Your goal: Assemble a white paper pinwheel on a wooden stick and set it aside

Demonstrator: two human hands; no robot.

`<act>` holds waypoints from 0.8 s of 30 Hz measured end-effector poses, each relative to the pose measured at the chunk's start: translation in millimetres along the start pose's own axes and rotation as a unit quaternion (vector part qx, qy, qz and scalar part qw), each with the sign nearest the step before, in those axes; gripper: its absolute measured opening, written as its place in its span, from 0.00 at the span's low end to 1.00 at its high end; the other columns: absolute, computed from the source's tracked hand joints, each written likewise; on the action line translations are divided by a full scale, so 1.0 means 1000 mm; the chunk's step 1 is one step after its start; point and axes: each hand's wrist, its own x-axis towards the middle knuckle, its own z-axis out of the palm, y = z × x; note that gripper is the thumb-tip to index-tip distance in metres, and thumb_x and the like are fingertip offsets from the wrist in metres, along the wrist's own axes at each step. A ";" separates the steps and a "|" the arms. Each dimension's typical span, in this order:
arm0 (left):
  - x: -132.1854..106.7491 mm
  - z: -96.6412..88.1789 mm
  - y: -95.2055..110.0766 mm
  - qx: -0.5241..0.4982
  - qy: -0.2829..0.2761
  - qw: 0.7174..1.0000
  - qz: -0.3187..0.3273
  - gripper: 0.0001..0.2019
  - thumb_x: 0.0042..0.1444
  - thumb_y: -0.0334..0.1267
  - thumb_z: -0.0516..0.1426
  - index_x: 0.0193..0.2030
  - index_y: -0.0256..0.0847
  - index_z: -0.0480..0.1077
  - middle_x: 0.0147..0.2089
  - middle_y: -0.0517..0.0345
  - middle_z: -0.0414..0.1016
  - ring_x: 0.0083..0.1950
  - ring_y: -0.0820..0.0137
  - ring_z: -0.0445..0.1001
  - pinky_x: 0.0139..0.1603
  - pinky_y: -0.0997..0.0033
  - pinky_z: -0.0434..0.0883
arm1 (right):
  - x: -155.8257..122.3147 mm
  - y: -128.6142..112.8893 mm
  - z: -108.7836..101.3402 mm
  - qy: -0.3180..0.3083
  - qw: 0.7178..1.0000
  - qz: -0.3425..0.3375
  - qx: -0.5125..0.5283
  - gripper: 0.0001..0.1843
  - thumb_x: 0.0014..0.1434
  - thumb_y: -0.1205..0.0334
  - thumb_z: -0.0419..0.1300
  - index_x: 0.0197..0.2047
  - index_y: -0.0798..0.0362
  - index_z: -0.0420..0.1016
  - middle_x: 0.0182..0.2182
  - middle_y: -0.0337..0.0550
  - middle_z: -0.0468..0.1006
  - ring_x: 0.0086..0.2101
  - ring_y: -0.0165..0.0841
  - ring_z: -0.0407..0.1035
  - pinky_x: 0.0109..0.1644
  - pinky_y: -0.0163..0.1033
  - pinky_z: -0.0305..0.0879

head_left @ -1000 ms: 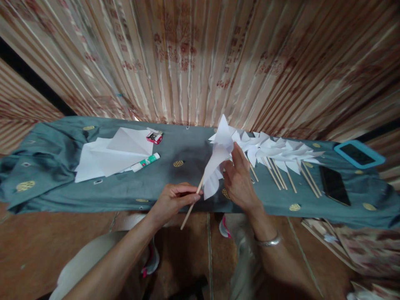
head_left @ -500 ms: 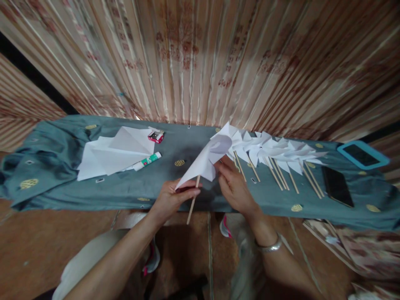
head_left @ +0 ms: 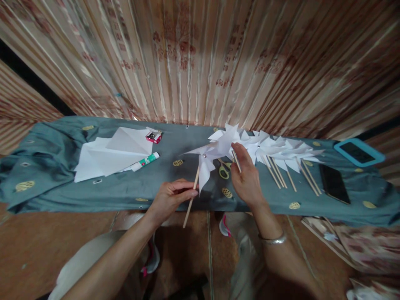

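A white paper pinwheel (head_left: pixel 204 160) with a silver pin at its centre tilts on a thin wooden stick. My left hand (head_left: pixel 175 196) pinches that stick below the paper, its lower end poking out over the bench's front edge. To the right, my right hand (head_left: pixel 246 177) is raised with fingers stretched out and holds nothing. It is beside a row of finished white pinwheels (head_left: pixel 265 146), partly covering some of their sticks. Scissors (head_left: pixel 224 171) with green handles lie between the held pinwheel and my right hand, blades partly hidden under paper.
White paper sheets (head_left: pixel 103 154) lie at the left, with a green-and-white glue stick (head_left: pixel 145 161) on their edge. A small red open box of pins (head_left: pixel 153 135) is behind it. At the right lie a black phone (head_left: pixel 333 183) and a blue-framed tablet (head_left: pixel 359 151) on the green cloth (head_left: pixel 175 141).
My right hand has let go of the pinwheel's paper and moved right, its fingers opening. The pinwheel's blades have turned to show the pin, and the scissors have come into view.
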 end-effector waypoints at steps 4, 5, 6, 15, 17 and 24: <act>-0.001 0.003 0.001 -0.014 -0.025 0.999 -0.025 0.10 0.44 0.40 0.70 0.34 0.40 0.85 0.30 0.57 0.77 0.33 0.73 0.71 0.36 0.75 0.68 | 0.000 -0.001 0.008 -0.040 0.998 -0.040 -0.018 0.34 0.61 0.73 0.46 0.70 0.51 0.55 0.71 0.51 0.55 0.71 0.41 0.46 0.72 0.59 0.53; -0.001 0.003 0.000 -0.017 -0.028 0.999 -0.027 0.10 0.44 0.40 0.70 0.34 0.41 0.85 0.30 0.57 0.77 0.33 0.73 0.71 0.36 0.75 0.68 | 0.000 -0.002 0.009 -0.055 0.997 -0.044 -0.015 0.34 0.60 0.74 0.47 0.69 0.50 0.57 0.71 0.50 0.55 0.71 0.42 0.46 0.72 0.60 0.53; -0.001 0.003 0.000 -0.018 -0.030 0.999 -0.029 0.10 0.44 0.40 0.70 0.34 0.41 0.85 0.30 0.57 0.77 0.34 0.73 0.71 0.37 0.75 0.68 | 0.000 -0.004 0.009 -0.068 0.997 -0.046 -0.011 0.33 0.60 0.74 0.47 0.68 0.50 0.59 0.70 0.49 0.57 0.71 0.42 0.46 0.72 0.61 0.53; 0.000 0.004 -0.005 -0.024 -0.022 0.999 -0.016 0.09 0.44 0.40 0.70 0.33 0.42 0.85 0.31 0.57 0.77 0.33 0.73 0.71 0.36 0.75 0.68 | 0.000 -0.020 0.008 -0.117 0.990 -0.075 0.030 0.23 0.62 0.73 0.46 0.53 0.49 0.74 0.56 0.50 0.74 0.59 0.45 0.65 0.64 0.56 0.65; 0.000 0.004 -0.005 -0.023 -0.012 1.000 -0.014 0.09 0.43 0.40 0.70 0.34 0.43 0.85 0.31 0.58 0.77 0.33 0.73 0.71 0.36 0.74 0.69 | 0.000 -0.025 0.006 -0.126 0.988 -0.077 0.036 0.22 0.62 0.73 0.47 0.51 0.48 0.75 0.52 0.50 0.76 0.55 0.45 0.68 0.61 0.54 0.66; 0.000 0.003 0.001 -0.005 0.002 1.000 -0.010 0.11 0.43 0.41 0.70 0.34 0.41 0.85 0.31 0.57 0.77 0.33 0.72 0.71 0.37 0.73 0.70 | -0.005 -0.039 0.003 -0.191 0.968 -0.099 0.130 0.21 0.61 0.74 0.47 0.43 0.48 0.80 0.38 0.44 0.81 0.44 0.40 0.74 0.51 0.46 0.72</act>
